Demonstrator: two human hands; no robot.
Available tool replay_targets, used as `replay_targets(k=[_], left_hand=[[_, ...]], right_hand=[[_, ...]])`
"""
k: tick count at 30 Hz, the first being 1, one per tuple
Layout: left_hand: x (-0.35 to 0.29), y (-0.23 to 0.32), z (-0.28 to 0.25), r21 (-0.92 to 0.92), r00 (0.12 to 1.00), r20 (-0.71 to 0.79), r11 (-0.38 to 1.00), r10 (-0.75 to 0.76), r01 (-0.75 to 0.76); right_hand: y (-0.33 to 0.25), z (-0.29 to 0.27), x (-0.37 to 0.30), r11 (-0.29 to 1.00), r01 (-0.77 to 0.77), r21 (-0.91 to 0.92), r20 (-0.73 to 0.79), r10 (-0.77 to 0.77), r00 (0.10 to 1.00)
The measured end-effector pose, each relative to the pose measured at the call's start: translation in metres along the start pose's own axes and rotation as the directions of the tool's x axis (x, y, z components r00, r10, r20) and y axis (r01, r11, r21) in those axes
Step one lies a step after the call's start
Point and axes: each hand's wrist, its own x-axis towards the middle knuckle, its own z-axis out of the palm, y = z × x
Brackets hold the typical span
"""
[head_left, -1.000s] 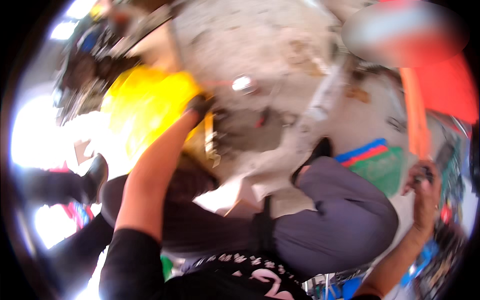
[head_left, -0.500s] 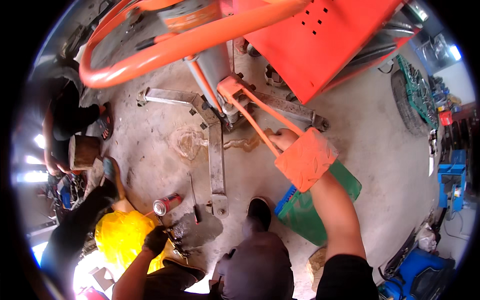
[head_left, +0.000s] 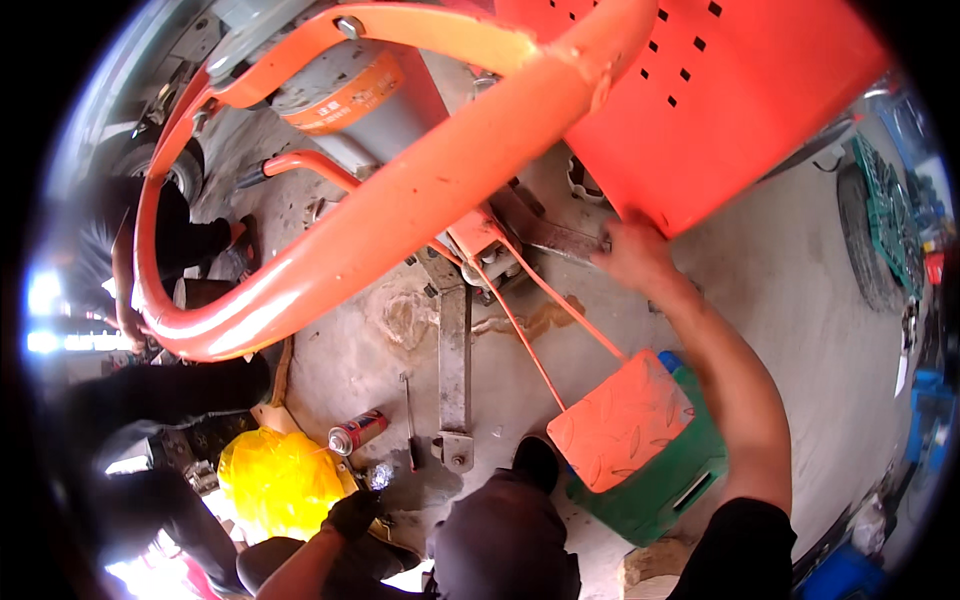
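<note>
Most of the view is taken up by an orange and grey jack [head_left: 425, 195], stood on the concrete floor [head_left: 790, 340]. Its thick loop handle [head_left: 330, 262] is painted glossy orange and marked by a few dark specks; its grey cylinder [head_left: 412, 125] is wrapped by an orange band [head_left: 345, 100]. Its bare metal legs [head_left: 454, 365] are dulled and stained, and its orange pedal [head_left: 620, 420], carried on two thin rods, is embossed with a tread pattern and scuffed. Beside the jack, a flat red panel [head_left: 720, 110] is pierced by small square holes. A green case [head_left: 645, 515] is partly covered by the pedal. A crumpled, shiny yellow bag [head_left: 275, 480] is seen on the floor at the lower left. The bare right grip [head_left: 640, 250] is held at the panel's lower corner, near a leg's end, its fingers bent; whether anything is grasped cannot be told. The dark-gloved left grip [head_left: 353, 513] is placed just beside the bag, its closure and contents indiscernible. Near it are seen a red can [head_left: 358, 432] and a slim screwdriver [head_left: 412, 450].
</note>
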Motion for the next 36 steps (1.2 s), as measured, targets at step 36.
replay_targets(k=[36], left_hand=[[-0.019, 0.084, -0.067, 0.166, 0.992, 0.014, 0.978, -0.128, 0.124]], right_hand=[[0.054, 0.136, 0.241, 0.994, -0.111, -0.019, -0.159, 0.106, 0.982]])
